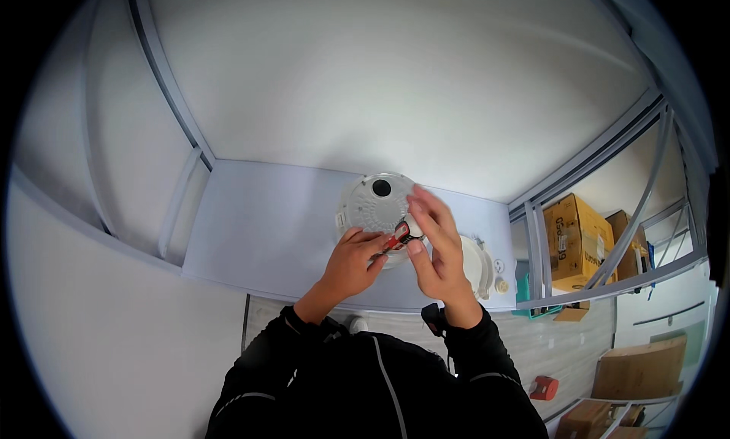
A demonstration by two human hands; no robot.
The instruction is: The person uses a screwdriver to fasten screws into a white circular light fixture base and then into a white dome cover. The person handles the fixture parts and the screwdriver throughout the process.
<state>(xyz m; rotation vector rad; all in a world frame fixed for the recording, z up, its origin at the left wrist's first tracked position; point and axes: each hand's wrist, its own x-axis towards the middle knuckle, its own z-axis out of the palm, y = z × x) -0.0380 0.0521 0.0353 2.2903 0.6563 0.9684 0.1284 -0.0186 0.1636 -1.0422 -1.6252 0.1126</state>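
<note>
On the table in front of me sits a round, whitish, ribbed housing [362,205] with a black disc [382,188] near its far edge. Over its near right part is a small red-and-black tool [396,238], whose exact kind I cannot make out. My left hand [348,264] is closed on the red part of this tool, its fingertips above the housing. My right hand [441,250] is at the tool's black end, with the thumb beside it and the long fingers stretched out and apart. Both hands cover the near side of the housing.
White curved parts [473,268] lie at the table's right end, beside small round pieces [501,285]. A grey metal frame [532,249] stands to the right, with cardboard boxes [572,241] beyond it. A red object [544,387] is on the floor. A white wall rises behind the table.
</note>
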